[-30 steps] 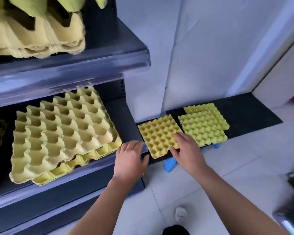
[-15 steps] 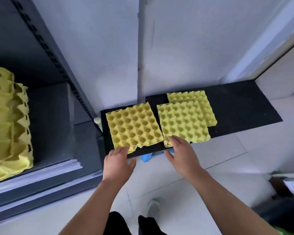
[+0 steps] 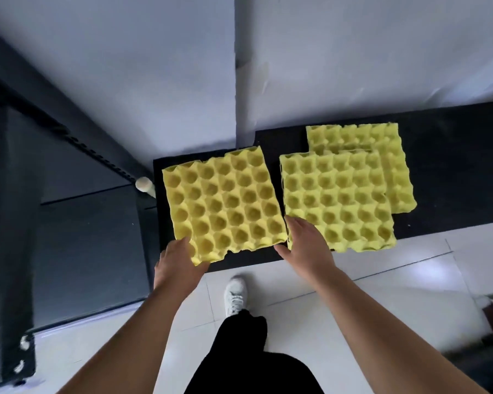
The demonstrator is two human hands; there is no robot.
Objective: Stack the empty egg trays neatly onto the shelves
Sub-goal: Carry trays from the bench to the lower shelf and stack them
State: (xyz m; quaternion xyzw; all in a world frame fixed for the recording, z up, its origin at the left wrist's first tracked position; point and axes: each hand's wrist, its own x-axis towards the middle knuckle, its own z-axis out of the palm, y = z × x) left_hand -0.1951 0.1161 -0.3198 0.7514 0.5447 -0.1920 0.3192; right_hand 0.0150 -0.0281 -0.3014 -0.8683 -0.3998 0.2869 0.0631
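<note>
Now, picking up seems to be the step: on the black board (image 3: 453, 166) the left hand (image 3: 177, 265) grips the left tray's (image 3: 225, 206) near corner, the right hand (image 3: 305, 247) rests straight fingers (image 3: 296, 227) on the right tray (image 3: 342, 200), and next both probably must lift.

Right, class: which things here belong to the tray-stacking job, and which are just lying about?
Job: left tray, front right tray, rear tray, shelf unit, left hand, right hand.
Lying about: black platform, white shoe, white peg.
</note>
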